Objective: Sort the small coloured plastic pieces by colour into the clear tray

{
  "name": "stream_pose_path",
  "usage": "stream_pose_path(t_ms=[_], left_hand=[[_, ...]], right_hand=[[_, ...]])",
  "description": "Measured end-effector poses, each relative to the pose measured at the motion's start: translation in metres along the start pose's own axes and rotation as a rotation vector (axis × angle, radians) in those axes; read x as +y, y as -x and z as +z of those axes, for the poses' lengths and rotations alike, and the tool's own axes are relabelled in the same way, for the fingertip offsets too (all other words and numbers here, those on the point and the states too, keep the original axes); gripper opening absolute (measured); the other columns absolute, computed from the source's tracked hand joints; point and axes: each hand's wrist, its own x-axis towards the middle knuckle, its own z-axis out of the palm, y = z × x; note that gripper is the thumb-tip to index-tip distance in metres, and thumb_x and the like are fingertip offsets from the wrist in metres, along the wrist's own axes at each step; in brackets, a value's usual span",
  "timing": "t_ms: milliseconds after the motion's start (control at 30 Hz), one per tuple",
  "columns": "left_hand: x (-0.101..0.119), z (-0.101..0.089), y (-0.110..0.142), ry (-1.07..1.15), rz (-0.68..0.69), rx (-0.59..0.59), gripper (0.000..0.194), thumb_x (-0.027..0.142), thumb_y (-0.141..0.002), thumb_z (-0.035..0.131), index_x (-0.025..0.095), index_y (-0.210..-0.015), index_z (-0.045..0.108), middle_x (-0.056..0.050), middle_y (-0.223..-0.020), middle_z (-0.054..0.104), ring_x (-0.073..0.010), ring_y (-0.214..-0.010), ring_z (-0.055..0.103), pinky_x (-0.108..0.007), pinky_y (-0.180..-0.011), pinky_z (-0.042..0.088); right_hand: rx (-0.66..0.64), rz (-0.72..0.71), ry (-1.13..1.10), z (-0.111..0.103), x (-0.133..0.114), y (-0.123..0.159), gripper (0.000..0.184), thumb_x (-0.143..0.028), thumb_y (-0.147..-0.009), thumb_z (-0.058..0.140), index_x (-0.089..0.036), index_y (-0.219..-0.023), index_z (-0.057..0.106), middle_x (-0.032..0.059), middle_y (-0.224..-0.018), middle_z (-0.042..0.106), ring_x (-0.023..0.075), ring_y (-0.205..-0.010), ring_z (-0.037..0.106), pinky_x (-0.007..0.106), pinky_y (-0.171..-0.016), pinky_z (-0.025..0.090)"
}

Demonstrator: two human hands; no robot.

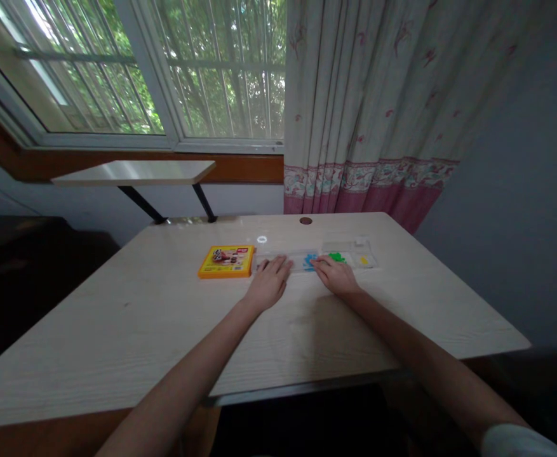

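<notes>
My left hand (269, 280) lies with its fingers stretched out over the left part of a clear plastic case (297, 261). Small blue pieces (308, 259) lie in a heap in the middle of the case. At their right edge, my right hand (336, 275) has its thumb and fingers pinched together; whatever is between the fingertips is too small to make out. Just beyond that hand are bright green pieces (336, 256). Farther right, a yellow piece (364, 260) sits in a clear compartment with a raised transparent lid (340, 241).
A flat yellow box (226, 261) with a printed top lies left of the case. The pale wooden table (164, 330) has a round cable hole (305, 221) near its back edge. At the back left stands a raised shelf (135, 171) on black legs. A curtain (354, 127) hangs behind.
</notes>
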Motion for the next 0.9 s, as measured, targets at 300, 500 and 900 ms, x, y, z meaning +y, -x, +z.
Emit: stream_pose_path(t_ms=[300, 500, 900], left_hand=[[0.000, -0.001, 0.002, 0.010, -0.002, -0.014, 0.050, 0.015, -0.079, 0.039, 0.014, -0.129, 0.038, -0.014, -0.134, 0.040, -0.0238, -0.125, 0.033, -0.045, -0.101, 0.027], [0.004, -0.016, -0.011, 0.082, 0.002, -0.036, 0.055, 0.018, -0.076, 0.041, 0.014, -0.131, 0.034, -0.012, -0.137, 0.036, -0.0237, -0.128, 0.029, -0.049, -0.105, 0.019], [0.043, -0.024, -0.075, 0.283, 0.029, -0.075, 0.057, 0.014, -0.075, 0.038, 0.014, -0.131, 0.030, -0.011, -0.138, 0.034, -0.0205, -0.128, 0.028, -0.048, -0.105, 0.021]], right_hand=[[0.096, -0.012, -0.030, -0.005, 0.005, 0.000, 0.035, -0.034, -0.091, 0.034, -0.026, -0.116, 0.056, 0.0033, -0.112, 0.062, 0.0147, -0.084, 0.061, 0.025, -0.072, 0.046], [0.240, 0.190, 0.013, -0.038, 0.061, -0.020, 0.039, -0.029, -0.088, 0.037, -0.023, -0.126, 0.046, 0.0052, -0.121, 0.056, 0.0189, -0.093, 0.059, 0.030, -0.073, 0.048], [0.164, -0.038, -0.003, -0.031, 0.094, 0.011, 0.026, -0.025, -0.086, 0.043, -0.021, -0.104, 0.061, 0.0043, -0.101, 0.065, 0.0160, -0.087, 0.061, 0.025, -0.073, 0.047]])
